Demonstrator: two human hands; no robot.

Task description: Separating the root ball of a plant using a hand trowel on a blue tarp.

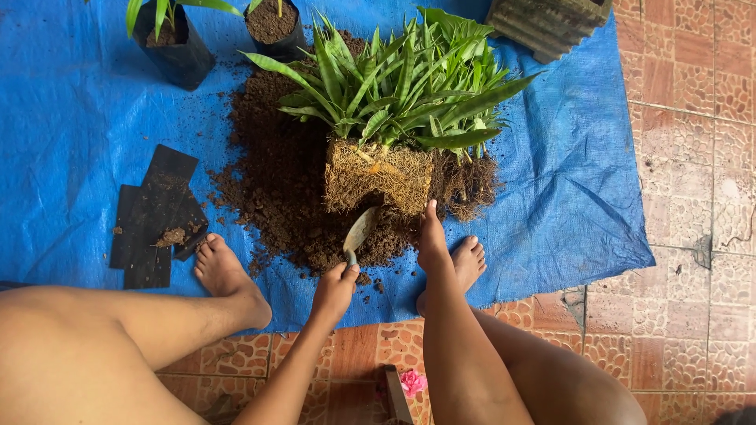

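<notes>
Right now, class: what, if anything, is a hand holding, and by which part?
One hand holds a small trowel by its handle, the blade pointing at the plant's root clump. Which hand it is cannot be told; no other hand shows.

Two black potted grow bags (175, 49) top left; flat empty bags (153, 216); pink flower (412, 382).

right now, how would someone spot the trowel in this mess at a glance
Start at the blue tarp, then the soil pile in its middle. At the pile's near edge, under the pale root block, is the small trowel, held by one hand. It is the only smooth pale blade there.
</notes>
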